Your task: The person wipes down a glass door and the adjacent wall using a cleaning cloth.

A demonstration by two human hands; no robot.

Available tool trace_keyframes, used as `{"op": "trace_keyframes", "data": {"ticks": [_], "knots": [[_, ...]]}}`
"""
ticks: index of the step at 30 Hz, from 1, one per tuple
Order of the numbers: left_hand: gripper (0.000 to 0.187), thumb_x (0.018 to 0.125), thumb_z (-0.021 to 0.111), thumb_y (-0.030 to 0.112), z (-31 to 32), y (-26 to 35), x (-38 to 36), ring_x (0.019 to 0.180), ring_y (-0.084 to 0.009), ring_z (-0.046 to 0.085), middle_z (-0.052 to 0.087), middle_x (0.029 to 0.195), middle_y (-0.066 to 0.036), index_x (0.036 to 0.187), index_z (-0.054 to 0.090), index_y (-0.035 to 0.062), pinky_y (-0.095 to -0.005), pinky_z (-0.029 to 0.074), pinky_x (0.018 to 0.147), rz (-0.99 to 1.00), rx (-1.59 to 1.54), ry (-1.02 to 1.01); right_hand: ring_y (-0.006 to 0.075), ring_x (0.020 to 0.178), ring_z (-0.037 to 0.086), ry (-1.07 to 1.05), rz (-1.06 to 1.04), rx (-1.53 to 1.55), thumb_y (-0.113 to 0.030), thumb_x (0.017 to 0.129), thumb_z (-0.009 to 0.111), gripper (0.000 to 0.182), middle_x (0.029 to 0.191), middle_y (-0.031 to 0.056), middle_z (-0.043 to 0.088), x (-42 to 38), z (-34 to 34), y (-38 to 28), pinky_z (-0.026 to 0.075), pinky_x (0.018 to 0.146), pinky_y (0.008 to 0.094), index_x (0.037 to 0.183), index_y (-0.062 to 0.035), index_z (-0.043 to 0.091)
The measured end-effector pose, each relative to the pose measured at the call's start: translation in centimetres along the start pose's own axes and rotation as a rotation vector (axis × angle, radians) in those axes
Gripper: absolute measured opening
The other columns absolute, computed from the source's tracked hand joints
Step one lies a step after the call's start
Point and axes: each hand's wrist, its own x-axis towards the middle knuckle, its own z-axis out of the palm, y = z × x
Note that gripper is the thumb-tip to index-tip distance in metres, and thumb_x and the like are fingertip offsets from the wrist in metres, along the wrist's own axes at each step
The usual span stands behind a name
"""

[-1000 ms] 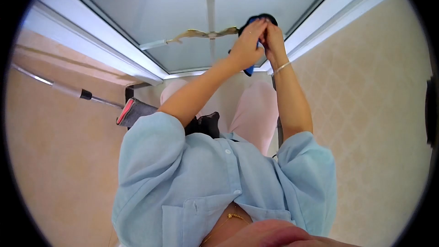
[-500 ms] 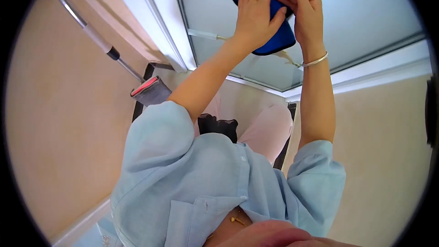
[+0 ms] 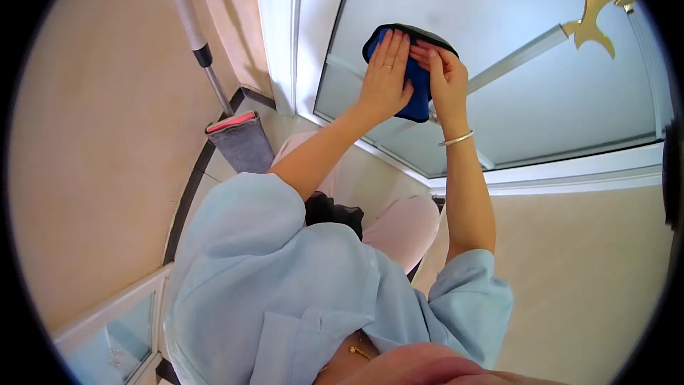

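Note:
A blue cleaning cloth (image 3: 417,93) with black edging and a greyish underside rests against a frosted glass door panel (image 3: 499,0). My left hand (image 3: 385,82), a ring on one finger, lies flat on the cloth's blue face with its fingers stretched out. Beside it, my right hand (image 3: 447,85), with a bangle at the wrist, has bent fingers at the cloth's upper right part and appears to grip it. Part of the cloth is hidden behind both hands.
A flat mop with a grey pad (image 3: 242,144) leans at the left wall, its metal pole (image 3: 189,25) rising upward. A gold fish-tail-shaped handle (image 3: 595,7) is at upper right. White door framing (image 3: 281,28) borders the glass. A low glazed frame (image 3: 128,331) stands lower left.
My view has shifted, so the hands and cloth sit lower in it and more of the glass shows. The gold handle has come into view. Both hands remain on the cloth.

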Motion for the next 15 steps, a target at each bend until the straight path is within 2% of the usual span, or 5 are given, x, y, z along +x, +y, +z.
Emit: {"op": "trace_keyframes", "data": {"ticks": [4, 7, 11, 13, 15], "knots": [[0.089, 0.071, 0.066, 0.007, -1.0, 1.4, 6.0, 0.147, -0.0469, 0.020, 0.025, 0.156, -0.031, 0.149, 0.026, -0.0101, -0.0549, 0.022, 0.118, 0.023, -0.027, 0.223, 0.0352, 0.100, 0.066, 0.034, -0.519, -0.557, -0.006, 0.093, 0.054, 0.031, 0.107, 0.0163, 0.070, 2.9, 0.0, -4.9, 0.050, 0.088, 0.0424, 0.121, -0.0066, 0.065], [0.085, 0.076, 0.066, 0.011, -2.6, 1.2, 12.0, 0.147, -0.0474, 0.020, 0.025, 0.156, -0.031, 0.148, 0.028, -0.0103, -0.0569, 0.020, 0.118, 0.134, 0.011, 0.371, 0.0324, 0.113, 0.059, 0.108, -0.887, -0.886, -0.007, 0.088, 0.057, 0.038, 0.124, 0.0117, 0.064, 6.2, 0.3, -7.5, 0.042, 0.101, 0.0466, 0.126, -0.0096, 0.063], [0.068, 0.088, 0.054, 0.017, -4.1, 0.3, 18.3, 0.148, -0.0407, 0.024, 0.030, 0.157, -0.025, 0.149, 0.033, -0.0040, -0.0542, 0.017, 0.120, 0.206, 0.348, 0.406, 0.0209, 0.137, 0.044, 0.296, -1.044, -1.313, -0.018, 0.089, 0.060, 0.050, 0.145, -0.0031, 0.052, 9.8, 0.4, -11.1, 0.025, 0.115, 0.0510, 0.139, -0.0166, 0.054], [0.066, 0.089, 0.053, 0.016, -4.6, 0.0, 17.6, 0.148, -0.0402, 0.024, 0.030, 0.157, -0.026, 0.149, 0.034, -0.0040, -0.0540, 0.016, 0.120, 0.170, 0.101, 0.326, 0.0336, 0.143, 0.036, 0.185, -0.984, -1.378, -0.019, 0.091, 0.055, 0.055, 0.151, 0.0134, 0.045, 9.6, 0.7, -11.8, 0.022, 0.117, 0.0554, 0.143, -0.0026, 0.047], [0.066, 0.089, 0.053, 0.017, -4.1, -1.3, 16.2, 0.149, -0.0399, 0.023, 0.029, 0.158, -0.025, 0.149, 0.035, -0.0043, -0.0544, 0.015, 0.120, 0.180, 0.094, 0.311, 0.0316, 0.139, 0.042, 0.153, -0.989, -1.362, -0.021, 0.087, 0.058, 0.050, 0.144, 0.0097, 0.051, 9.3, 1.5, -10.4, 0.027, 0.113, 0.0582, 0.135, -0.0059, 0.055]]}}
